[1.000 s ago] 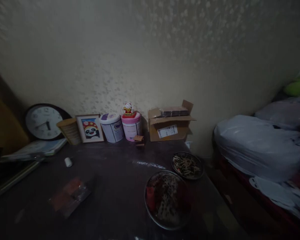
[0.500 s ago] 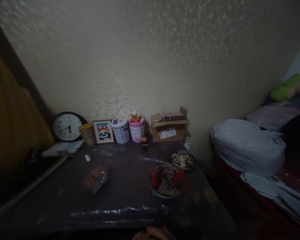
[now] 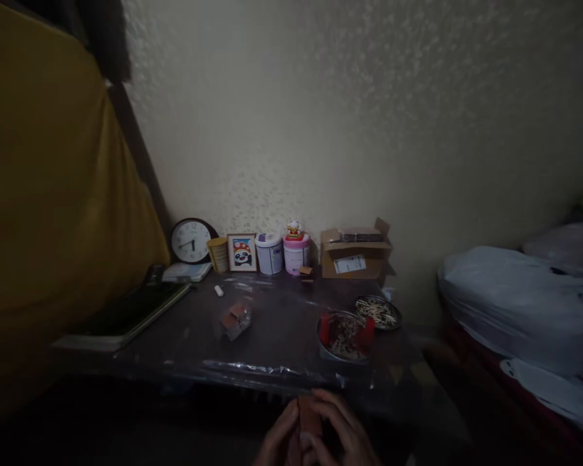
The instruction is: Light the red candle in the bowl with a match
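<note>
At the bottom of the head view, my left hand (image 3: 279,437) and my right hand (image 3: 341,428) are closed around a small reddish-brown matchbox (image 3: 310,416), in front of the table's near edge. Fingers of both hands press on its sides; its lower end is hidden by them. Beyond them on the table stands a round tin (image 3: 341,357) with dark bits and red pieces at its rim. Behind it, a round dish (image 3: 387,318) holds many matchsticks. A clear-wrapped bundle of small brown boxes (image 3: 236,320) lies to the left.
Along the wall stand a clock (image 3: 192,241), a yellow cup (image 3: 218,255), a framed panda picture (image 3: 242,253), a white tub (image 3: 269,254), a pink tub (image 3: 296,254) with a cat figurine, and an open carton (image 3: 352,255). White bags (image 3: 515,304) lie at the right; a yellow curtain (image 3: 63,181) hangs left.
The view has turned left and up-tilted slightly, shifting the table's things rightward. My hands, barely showing before, have come further into view with the matchbox between them.
</note>
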Tool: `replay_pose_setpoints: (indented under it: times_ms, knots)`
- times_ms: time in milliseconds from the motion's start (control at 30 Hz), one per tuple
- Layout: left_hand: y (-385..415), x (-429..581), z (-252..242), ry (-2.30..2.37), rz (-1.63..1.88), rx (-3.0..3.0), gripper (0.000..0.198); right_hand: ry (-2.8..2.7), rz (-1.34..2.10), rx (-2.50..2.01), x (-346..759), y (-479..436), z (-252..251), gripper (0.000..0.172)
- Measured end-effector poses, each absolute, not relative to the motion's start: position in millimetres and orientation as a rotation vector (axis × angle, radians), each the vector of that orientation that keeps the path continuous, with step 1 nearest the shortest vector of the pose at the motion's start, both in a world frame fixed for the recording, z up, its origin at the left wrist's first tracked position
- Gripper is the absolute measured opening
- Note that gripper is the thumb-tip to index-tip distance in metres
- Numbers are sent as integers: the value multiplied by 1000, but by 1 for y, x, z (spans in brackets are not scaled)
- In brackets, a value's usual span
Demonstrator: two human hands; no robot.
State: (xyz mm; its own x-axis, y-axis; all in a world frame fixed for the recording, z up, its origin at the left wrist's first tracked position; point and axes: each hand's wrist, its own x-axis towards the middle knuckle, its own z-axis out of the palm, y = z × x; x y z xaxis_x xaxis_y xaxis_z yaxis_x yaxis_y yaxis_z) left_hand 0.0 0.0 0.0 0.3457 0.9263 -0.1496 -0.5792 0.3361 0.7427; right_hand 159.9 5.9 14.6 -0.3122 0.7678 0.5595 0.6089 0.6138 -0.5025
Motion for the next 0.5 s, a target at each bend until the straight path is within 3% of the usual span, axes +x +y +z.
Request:
replay_pose_setpoints:
  times_ms: [233,500]
  knots:
    - [4,8,-2,402,1085,479,21,-2048,242,-1066,158,4,9,32]
    - [2,14,-4,370,1102,491,22,-2047,139,-1034,157,7,-1,32]
